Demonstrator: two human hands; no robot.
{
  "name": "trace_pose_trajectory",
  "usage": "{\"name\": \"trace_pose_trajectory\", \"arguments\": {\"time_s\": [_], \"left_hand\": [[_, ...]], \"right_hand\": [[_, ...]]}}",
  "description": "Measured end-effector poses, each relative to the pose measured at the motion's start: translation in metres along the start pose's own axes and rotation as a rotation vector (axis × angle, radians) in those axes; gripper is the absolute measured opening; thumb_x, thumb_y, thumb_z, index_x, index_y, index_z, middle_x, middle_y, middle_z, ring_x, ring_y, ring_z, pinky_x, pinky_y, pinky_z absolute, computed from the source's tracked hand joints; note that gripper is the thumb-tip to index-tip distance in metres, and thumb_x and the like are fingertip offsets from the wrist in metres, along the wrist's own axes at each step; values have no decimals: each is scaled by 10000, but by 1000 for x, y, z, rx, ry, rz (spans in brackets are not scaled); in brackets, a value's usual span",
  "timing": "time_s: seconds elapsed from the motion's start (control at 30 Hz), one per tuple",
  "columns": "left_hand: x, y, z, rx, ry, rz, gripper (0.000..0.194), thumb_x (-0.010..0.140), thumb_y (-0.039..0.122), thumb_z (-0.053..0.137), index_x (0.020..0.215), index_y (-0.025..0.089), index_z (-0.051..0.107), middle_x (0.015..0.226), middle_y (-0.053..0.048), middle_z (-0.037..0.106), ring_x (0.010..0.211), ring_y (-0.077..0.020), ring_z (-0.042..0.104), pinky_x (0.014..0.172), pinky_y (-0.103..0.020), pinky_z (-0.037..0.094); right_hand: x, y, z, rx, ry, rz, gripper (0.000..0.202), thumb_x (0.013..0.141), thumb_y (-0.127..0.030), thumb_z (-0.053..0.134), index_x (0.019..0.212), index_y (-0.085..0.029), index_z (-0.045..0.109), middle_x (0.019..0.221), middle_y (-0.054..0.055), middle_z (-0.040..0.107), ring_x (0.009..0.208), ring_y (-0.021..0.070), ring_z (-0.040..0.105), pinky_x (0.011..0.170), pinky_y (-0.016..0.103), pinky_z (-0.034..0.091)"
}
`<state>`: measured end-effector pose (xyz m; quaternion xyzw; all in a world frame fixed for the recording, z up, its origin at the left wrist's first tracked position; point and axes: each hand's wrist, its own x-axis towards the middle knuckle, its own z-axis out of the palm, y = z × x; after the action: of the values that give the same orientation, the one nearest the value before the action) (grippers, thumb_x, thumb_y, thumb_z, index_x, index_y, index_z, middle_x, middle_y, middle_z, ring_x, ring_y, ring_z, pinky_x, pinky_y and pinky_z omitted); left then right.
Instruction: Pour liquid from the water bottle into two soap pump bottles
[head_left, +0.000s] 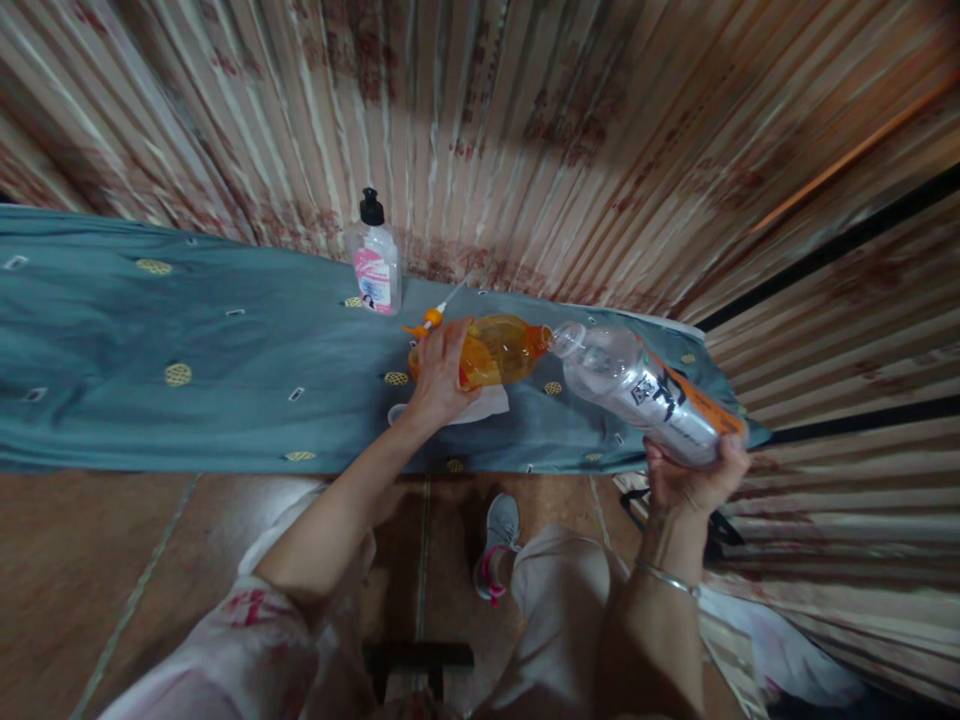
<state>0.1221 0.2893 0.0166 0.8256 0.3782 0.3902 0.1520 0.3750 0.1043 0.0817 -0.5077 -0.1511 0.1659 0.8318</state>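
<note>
My left hand (442, 375) is wrapped round an orange see-through bottle (502, 348), which is tilted well over with its open neck to the right. In my right hand (694, 475) is a clear plastic bottle (622, 375) with an orange and silver label, tilted so that its mouth points left. The two bottle mouths meet or nearly meet; I cannot tell if they touch. Just behind my left hand lies an orange pump top (431, 319) with a thin pale tube. A white sheet, perhaps paper (489, 403), shows beneath the orange bottle.
A clear bottle with a black pump cap and pink label (377, 268) stands at the back of the narrow surface, which has a teal patterned cloth (247, 350). Pleated curtains (465, 130) hang behind and to the right. Tiled floor (172, 560) lies below the front edge.
</note>
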Motion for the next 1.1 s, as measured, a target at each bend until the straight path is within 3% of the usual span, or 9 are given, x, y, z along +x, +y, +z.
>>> {"name": "trace_pose_trajectory", "arguments": {"time_s": [0.3,0.43,0.83,1.1], "left_hand": [[0,1,0,8,4,-11,1033,643,212,826,1530,170,298,1479,-199,502,1395,-389,454,1194,-593,306],[0,2,-1,8,5,-14,1037,636,195,824,1528,177,295,1472,-196,507,1389,-393,465,1194,-597,310],[0,3,-3,-9,1,-7,1002,679,217,805,1538,218,290,1484,-180,501,1391,-393,466,1185,-598,312],[0,2,-1,-8,2,6,1014,670,223,808,1533,197,277,1481,-190,499,1395,-388,457,1191,-604,305]], "right_hand": [[-1,-1,3,-9,-21,-14,436,580,-493,652,939,-248,669,871,-20,672,727,168,618,442,217,442],[-1,-1,3,-11,-15,-9,456,577,-495,649,954,-240,666,876,-6,666,725,173,614,427,202,397],[0,-2,3,-21,-78,-51,406,568,-504,659,884,-250,678,783,-36,655,574,127,574,343,189,390],[1,-1,1,-1,-53,-32,413,574,-495,659,902,-244,665,805,-29,669,602,135,586,367,186,381]]}}
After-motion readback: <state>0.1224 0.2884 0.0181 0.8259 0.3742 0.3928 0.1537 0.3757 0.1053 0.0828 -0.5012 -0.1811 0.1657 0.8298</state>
